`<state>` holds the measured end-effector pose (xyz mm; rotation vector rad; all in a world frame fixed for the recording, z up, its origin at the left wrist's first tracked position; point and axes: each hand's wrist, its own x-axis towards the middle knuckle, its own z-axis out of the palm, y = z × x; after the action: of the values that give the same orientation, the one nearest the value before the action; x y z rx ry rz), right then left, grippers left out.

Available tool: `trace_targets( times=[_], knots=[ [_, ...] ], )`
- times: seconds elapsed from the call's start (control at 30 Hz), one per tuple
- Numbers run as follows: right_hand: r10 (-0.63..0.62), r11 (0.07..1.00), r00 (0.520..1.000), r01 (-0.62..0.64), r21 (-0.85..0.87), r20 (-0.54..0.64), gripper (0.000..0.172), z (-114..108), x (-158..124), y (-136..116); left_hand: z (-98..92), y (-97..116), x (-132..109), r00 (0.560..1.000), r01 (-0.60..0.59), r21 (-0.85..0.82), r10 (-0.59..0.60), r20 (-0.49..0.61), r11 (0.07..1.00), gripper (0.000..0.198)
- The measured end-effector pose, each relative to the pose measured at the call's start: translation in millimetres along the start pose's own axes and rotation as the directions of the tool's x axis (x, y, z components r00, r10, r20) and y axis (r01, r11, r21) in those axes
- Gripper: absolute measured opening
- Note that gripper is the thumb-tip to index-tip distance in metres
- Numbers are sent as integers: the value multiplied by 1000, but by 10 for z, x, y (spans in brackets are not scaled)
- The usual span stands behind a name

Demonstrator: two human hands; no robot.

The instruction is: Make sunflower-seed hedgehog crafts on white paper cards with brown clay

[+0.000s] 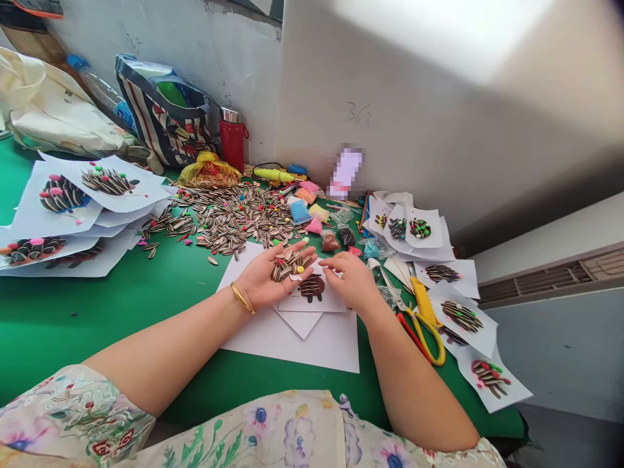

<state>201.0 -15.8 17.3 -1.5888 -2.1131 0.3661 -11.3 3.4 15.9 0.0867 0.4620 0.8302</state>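
Observation:
My left hand [258, 278] lies palm up, cupped around a small heap of striped sunflower seeds [286, 265]. A yellow bead sits among them. Just right of it, my right hand [353, 281] is bent over a small white card, its fingertips closed together; anything between them is too small to make out. On that card a brown clay hedgehog shape [312, 286] carries several seeds as spines. The card rests on larger white sheets [302, 351], and my left fingers partly cover its upper edge.
A large pile of sunflower seeds [244, 214] spreads behind my hands. Bags of coloured clay [299, 212] lie beside it. Yellow-handled scissors [431, 341] are right of my right arm. Finished seed pictures are stacked left [110, 185] and right [463, 316]. A red bottle [231, 143] stands behind.

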Motion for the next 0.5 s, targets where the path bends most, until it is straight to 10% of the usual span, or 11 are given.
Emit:
trace_targets(
  times=[0.17,0.5],
  knots=[
    [-150,982,974,166,85,-169,21,14,-41,-226,13,-56,-12,999,31,30,-31,5,999,42],
    [-184,983,981,183,-30,-66,19,143,12,-426,-47,-178,15,993,111,34,-112,39,993,28]
  ],
)
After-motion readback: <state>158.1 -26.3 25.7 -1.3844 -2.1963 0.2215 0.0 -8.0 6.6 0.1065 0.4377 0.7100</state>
